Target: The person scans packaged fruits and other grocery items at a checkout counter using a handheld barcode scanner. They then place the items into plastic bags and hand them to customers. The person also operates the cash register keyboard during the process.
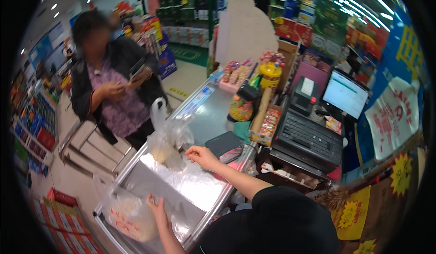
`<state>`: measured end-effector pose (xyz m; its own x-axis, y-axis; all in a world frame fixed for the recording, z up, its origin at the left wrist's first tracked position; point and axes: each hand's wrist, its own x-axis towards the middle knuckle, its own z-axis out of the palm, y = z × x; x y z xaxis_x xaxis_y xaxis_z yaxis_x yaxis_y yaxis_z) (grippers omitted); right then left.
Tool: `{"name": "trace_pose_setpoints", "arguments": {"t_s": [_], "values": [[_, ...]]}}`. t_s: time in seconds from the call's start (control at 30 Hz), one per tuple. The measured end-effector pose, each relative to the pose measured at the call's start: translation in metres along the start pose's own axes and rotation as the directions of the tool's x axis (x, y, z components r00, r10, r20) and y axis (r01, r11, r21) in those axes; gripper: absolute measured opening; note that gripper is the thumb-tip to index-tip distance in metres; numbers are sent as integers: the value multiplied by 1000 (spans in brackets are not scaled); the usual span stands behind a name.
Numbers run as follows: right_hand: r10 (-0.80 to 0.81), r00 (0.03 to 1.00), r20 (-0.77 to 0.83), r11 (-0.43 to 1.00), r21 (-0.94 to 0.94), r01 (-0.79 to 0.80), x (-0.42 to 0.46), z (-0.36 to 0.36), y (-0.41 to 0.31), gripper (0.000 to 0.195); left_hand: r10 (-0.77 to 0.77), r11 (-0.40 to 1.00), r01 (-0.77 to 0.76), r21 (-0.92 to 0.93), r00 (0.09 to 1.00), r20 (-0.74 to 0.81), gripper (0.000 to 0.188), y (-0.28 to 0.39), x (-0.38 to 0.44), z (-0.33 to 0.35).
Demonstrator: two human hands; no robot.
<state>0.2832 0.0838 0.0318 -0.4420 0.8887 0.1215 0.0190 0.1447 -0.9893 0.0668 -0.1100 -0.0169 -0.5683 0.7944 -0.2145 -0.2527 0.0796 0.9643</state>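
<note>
On the metal checkout counter [201, 186], a clear plastic bag [167, 141] with pale contents stands with its handles up. My right hand [201, 157] is just right of it, fingers loosely bent and apart, nothing visible in them. Nearer to me, a larger white plastic bag [131, 216] with red print sits at the counter's near left end. Alongside its right side is my left hand [157, 208], thumb and fingers spread; whether the fingertips touch the plastic is unclear.
Across the counter a person [115, 94] holds a phone [137, 69], by a metal rail [73, 136]. To my right are a dark flat pad [223, 143], a candy box [270, 123], a keyboard [303, 135], a receipt printer [305, 95] and a monitor [345, 94].
</note>
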Motion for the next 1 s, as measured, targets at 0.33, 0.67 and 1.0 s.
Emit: {"name": "trace_pose_setpoints", "arguments": {"t_s": [0.33,0.67,1.0], "values": [[-350,915,-200,443,-896,-27,-8,-92,45,23,236,952,-140,272,902,-361,48,-24,-20,26],[-391,896,-211,487,-874,7,-13,-89,46,16,768,276,-404,872,638,53,33,-80,-55,37],[-218,971,-99,580,-813,47,-4,-108,37,19,642,400,-256,880,763,-70,27,-86,-53,70]]}}
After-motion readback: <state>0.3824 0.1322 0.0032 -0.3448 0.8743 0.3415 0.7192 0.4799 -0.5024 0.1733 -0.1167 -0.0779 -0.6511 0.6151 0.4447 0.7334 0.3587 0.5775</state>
